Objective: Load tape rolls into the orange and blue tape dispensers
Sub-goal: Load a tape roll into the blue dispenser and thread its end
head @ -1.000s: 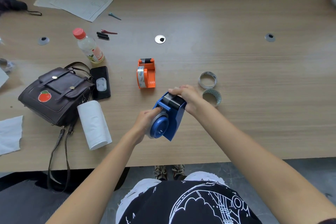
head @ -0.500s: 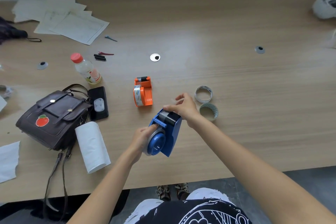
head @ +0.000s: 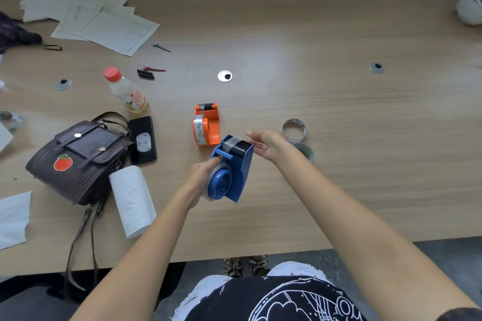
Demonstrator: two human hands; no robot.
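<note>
The blue tape dispenser [head: 240,169] stands near the table's front edge with a clear tape roll on its blue hub. My left hand [head: 202,177] grips the roll and hub side of it. My right hand [head: 268,144] is just right of the dispenser's cutter end, fingers apart, and seems to pinch a thin strip of clear tape. The orange tape dispenser [head: 207,125] lies behind the blue one with a tape roll in it. Two loose tape rolls lie to the right, one white [head: 294,130], the other patterned [head: 305,151] and partly hidden by my right wrist.
A brown handbag [head: 78,159], a black phone [head: 143,139] and a paper towel roll [head: 133,200] lie at the left. A bottle with a red cap [head: 126,91], papers [head: 104,23], hair clips [head: 146,73] and round cable caps [head: 224,76] sit farther back.
My right hand has come off the top of the blue dispenser's cutter end and moved to its right side, baring the tape over the cutter. My left hand stays on the roll.
</note>
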